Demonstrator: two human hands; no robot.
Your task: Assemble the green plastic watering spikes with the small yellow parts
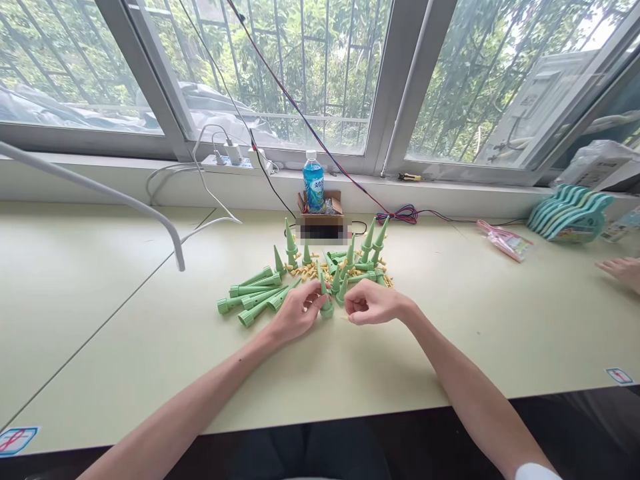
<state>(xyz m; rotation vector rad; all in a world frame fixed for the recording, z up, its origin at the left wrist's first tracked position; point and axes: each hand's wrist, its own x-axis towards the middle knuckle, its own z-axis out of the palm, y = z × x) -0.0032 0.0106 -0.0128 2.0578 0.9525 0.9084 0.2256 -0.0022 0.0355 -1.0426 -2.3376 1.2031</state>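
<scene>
A smooth, pale yellow-green bench point(125, 347), seamed at left, stands below metal-framed windows point(300, 67), with leaves and bars outside. At far left a white cable point(100, 180) arcs over it; a power strip point(231, 161) sits on the sill. Next lie ribbed-collared, hollow green plastic cones point(257, 298). The left hand point(300, 312) has its fingers closed around one upright green cone point(327, 309) near the bench's front. Behind, a white-capped blue bottle point(313, 183) appears to stand in an open cardboard box point(335, 199); small yellow pegs point(306, 272) lie scattered among more cones. The right hand point(371, 303) is just beside — fingers curled, thumb and forefinger pinching a small yellow piece point(345, 318). Farther right come coiled wires point(403, 214), a glossy pink packet point(506, 241), curved turquoise hangers point(570, 213) and another person's hand point(623, 271).
</scene>
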